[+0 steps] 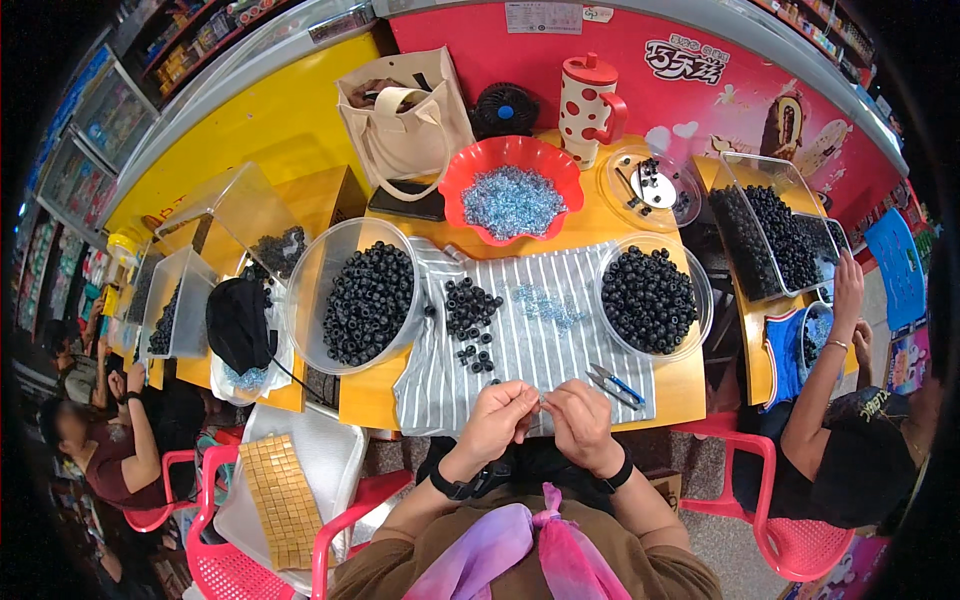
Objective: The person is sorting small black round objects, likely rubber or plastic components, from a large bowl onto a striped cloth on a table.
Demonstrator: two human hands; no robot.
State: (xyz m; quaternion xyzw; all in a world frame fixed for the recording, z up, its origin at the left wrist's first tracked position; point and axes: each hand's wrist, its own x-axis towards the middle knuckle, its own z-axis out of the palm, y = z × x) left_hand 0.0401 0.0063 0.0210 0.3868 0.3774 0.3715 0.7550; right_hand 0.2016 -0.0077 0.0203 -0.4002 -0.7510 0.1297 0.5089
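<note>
Both my hands meet just over the front edge of a striped grey cloth [440, 390]. The fingers of my left hand [500, 415] are pinched together, and so are those of my right hand [580, 425]. Whatever sits between the fingertips is too small to make out. Past my left hand lies a loose heap of black beads [470, 308]. Small pale-blue clear beads [548, 306] are scattered to the right of it. Blue-handled thread snips [618, 387] rest beside my right hand. Clear round tubs of black beads flank the cloth, a left tub [306, 312] and a right tub [708, 308].
At the back stand a red scalloped bowl [458, 165] of pale-blue beads, a beige tote bag [440, 120], a black fan [505, 108] and a dotted tumbler [580, 110]. A clear bin [745, 165] of black beads is at right, near another person's arm [830, 350]. A pink chair [215, 500] stands left.
</note>
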